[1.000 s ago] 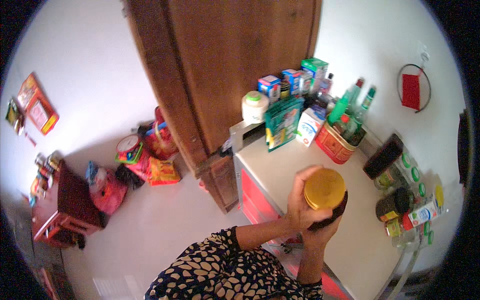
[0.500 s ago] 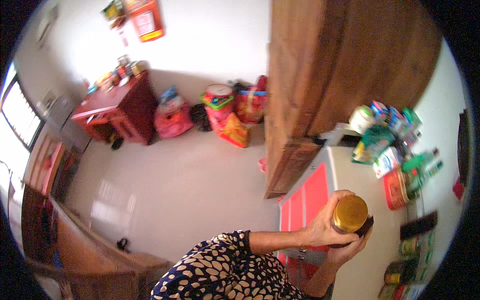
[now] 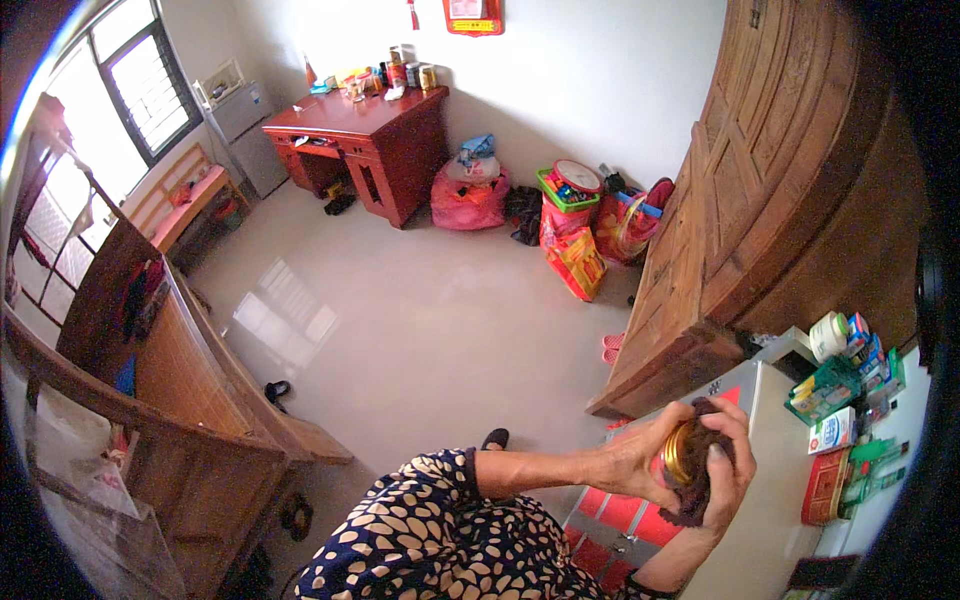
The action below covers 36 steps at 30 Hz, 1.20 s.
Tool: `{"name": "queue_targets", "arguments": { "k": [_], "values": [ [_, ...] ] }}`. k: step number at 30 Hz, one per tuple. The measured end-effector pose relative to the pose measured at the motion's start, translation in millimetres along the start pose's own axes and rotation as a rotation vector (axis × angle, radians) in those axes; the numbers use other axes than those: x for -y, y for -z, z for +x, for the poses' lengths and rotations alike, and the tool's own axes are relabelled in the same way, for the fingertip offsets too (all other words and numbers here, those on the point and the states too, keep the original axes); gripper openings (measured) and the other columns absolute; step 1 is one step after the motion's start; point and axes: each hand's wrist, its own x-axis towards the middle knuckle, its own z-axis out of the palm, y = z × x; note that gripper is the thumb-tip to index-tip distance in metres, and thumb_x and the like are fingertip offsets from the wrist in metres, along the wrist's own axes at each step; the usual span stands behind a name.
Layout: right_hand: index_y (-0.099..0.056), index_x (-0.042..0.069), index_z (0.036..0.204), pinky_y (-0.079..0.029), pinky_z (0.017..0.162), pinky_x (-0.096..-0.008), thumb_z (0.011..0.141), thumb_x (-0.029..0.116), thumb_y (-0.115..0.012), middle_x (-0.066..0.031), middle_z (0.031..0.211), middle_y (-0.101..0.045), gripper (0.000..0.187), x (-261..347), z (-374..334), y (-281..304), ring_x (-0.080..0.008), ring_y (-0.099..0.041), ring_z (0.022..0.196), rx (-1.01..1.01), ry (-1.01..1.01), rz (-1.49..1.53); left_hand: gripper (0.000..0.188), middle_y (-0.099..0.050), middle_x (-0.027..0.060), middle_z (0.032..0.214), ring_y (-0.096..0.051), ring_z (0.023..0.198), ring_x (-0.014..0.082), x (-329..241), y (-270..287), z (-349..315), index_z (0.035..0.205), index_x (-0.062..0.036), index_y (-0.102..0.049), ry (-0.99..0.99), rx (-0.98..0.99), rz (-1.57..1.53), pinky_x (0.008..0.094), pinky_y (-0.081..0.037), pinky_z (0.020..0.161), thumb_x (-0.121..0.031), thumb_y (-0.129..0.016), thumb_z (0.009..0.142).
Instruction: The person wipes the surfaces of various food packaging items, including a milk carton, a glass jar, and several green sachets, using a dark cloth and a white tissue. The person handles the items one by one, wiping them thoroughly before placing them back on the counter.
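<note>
My left hand (image 3: 640, 462) is closed around a jar (image 3: 679, 455) with a gold lid, tilted on its side. A dark brown cloth (image 3: 718, 437) lies bunched against the lid, and its loose edge hangs below the jar. My right hand (image 3: 735, 462) grips this cloth and presses it over the end of the jar, with the thumb on top. Both hands are held up together in front of a light-topped cabinet (image 3: 765, 510) with red front panels. Fingers and cloth hide much of the jar.
Bottles, boxes and a red tin (image 3: 826, 488) stand along the back of the cabinet top. A tall wooden wardrobe (image 3: 700, 270) rises beyond it. Across the floor are a red desk (image 3: 350, 125) and stuffed bags (image 3: 470, 200). A wooden bed frame (image 3: 190, 480) stands at left.
The jar has tipped from lid facing up to lying sideways, and the cloth now covers part of its lid. My right hand has come up over it. The view has swung right to left across the room.
</note>
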Motion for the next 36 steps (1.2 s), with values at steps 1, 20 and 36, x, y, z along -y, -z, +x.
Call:
{"name": "queue_targets", "arguments": {
  "k": [1, 20, 36],
  "values": [
    [-0.057, 0.0, 0.097, -0.038, 0.092, -0.0402, 0.077, 0.02, -0.046, -0.0188, 0.113, -0.051, 0.031, -2.6, 8.8, -2.2, -0.031, -0.049, 0.106, 0.096, 0.004, -0.053, 0.101, -0.046, 0.0202, 0.118, -0.048, 0.111, 0.0348, 3.7, 10.3, -0.1, 0.129, -0.0035, -0.021, -0.002, 0.007, 0.086, 0.0409, -0.043, 0.089, -0.023, -0.085, 0.053],
    [-0.056, 0.001, 0.092, -0.04, 0.085, -0.0339, 0.089, 0.017, -0.042, -0.0144, 0.099, -0.057, 0.021, -76.4, 186.4, -198.4, -0.0249, -0.054, 0.095, 0.177, -0.078, -0.004, 0.099, -0.047, 0.018, 0.106, -0.05, 0.095, 0.0354, 37.3, 239.0, 18.5, 0.13, 0.0023, -0.025, -0.211, -0.296, 0.927, 0.0444, -0.043, 0.082, -0.023, -0.079, 0.051],
    [-0.057, -0.002, 0.094, -0.042, 0.084, -0.0294, 0.091, 0.025, -0.041, -0.013, 0.102, -0.056, 0.031, -95.8, 292.1, -395.5, -0.018, -0.054, 0.093, 0.375, -0.156, 1.056, 0.128, -0.052, 0.0167, 0.108, -0.054, 0.103, 0.0288, 52.1, 411.6, -28.4, 0.139, -0.0075, 0.002, -0.299, -0.732, 0.51, 0.0404, -0.043, 0.089, -0.017, -0.089, 0.05]
  ]
}}
